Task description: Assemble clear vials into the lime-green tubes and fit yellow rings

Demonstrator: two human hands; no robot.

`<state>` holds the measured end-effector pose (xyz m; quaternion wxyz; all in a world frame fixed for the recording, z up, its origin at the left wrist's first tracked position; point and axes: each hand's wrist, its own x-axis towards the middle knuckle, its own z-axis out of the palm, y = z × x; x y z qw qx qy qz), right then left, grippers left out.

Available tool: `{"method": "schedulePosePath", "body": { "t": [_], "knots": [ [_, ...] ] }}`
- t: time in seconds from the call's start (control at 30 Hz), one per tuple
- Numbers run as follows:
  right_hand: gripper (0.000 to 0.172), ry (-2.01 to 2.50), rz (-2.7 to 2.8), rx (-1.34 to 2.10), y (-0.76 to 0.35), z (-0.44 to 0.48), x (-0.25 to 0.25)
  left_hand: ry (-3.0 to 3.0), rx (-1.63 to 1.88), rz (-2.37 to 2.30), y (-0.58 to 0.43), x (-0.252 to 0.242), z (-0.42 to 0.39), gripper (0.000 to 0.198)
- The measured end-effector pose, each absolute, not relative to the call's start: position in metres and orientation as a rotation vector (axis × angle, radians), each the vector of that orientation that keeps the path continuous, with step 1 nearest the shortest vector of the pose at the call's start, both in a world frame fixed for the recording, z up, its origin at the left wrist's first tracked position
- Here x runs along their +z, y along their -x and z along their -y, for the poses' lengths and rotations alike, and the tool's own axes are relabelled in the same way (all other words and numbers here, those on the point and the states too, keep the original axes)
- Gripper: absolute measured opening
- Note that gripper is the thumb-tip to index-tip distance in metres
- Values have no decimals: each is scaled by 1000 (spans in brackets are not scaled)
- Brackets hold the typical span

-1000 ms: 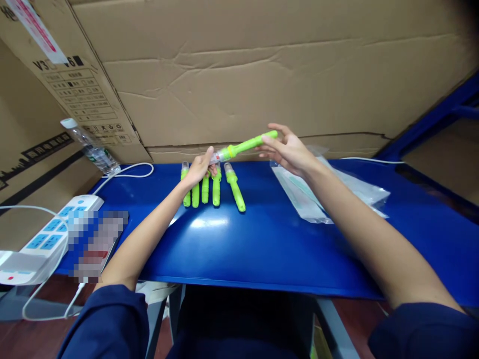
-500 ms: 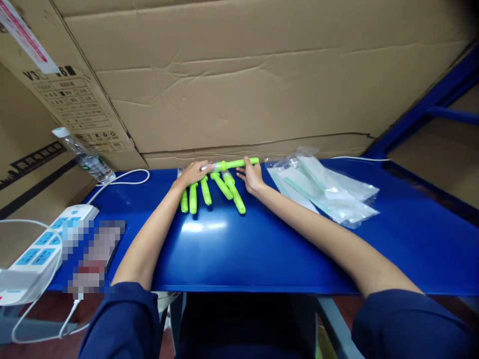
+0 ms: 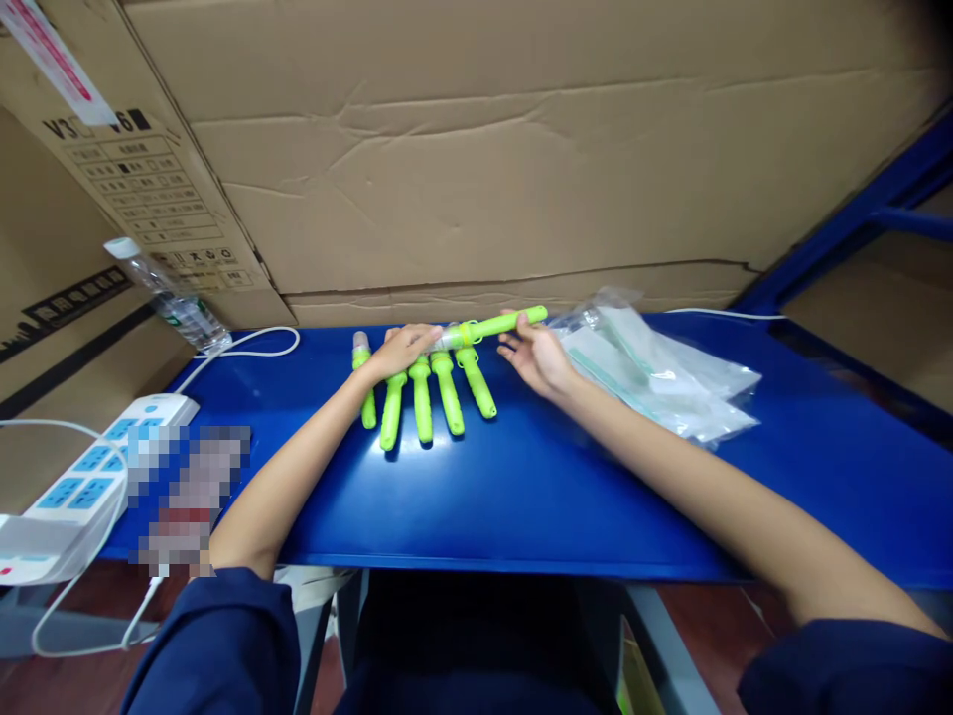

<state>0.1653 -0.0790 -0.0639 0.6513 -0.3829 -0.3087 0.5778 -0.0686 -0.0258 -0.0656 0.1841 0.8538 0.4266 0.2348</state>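
Note:
Several bright green sticks with clear tips lie side by side on the blue table. One more green stick lies crosswise over their far ends. My left hand rests flat on the heads of the row, fingers stretched out, fingertips at the crosswise stick's clear end. My right hand is open with fingers spread, and a fingertip touches the crosswise stick's right part.
A pile of clear plastic bags lies right of my right hand. A white power strip, a white cable and a blurred object sit at the left. A water bottle leans against the cardboard wall behind.
The crosswise stick came down from the air onto the far ends of the row. The row was pushed from splayed to more even. My right hand slid right along the stick.

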Motion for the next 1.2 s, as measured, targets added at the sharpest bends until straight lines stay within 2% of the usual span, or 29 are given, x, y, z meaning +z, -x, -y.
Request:
{"method": "schedulePosePath", "body": {
  "t": [0.1,0.23,0.37,0.53,0.67,0.9,1.2],
  "knots": [
    [33,925,836,1342,-188,75,-46,-2370,751,-1133,72,-59,20,68],
    [39,1058,964,1134,-205,63,-35,-2241,780,-1095,77,-48,13,74],
    [39,990,963,959,-212,55,-32,-2225,728,-1241,79,-39,-2,59],
    [40,944,996,949,-215,60,-35,-2318,787,-1648,59,-39,-33,37],
    [45,935,1028,951,-217,64,-39,-2382,683,-1621,38,-40,-50,29],
    [44,964,1021,957,-215,64,-43,-2432,598,-1516,41,-30,-52,29],
    [44,956,983,910,-211,62,-47,-2283,887,-1745,84,-4,-31,32]
  ]
}}
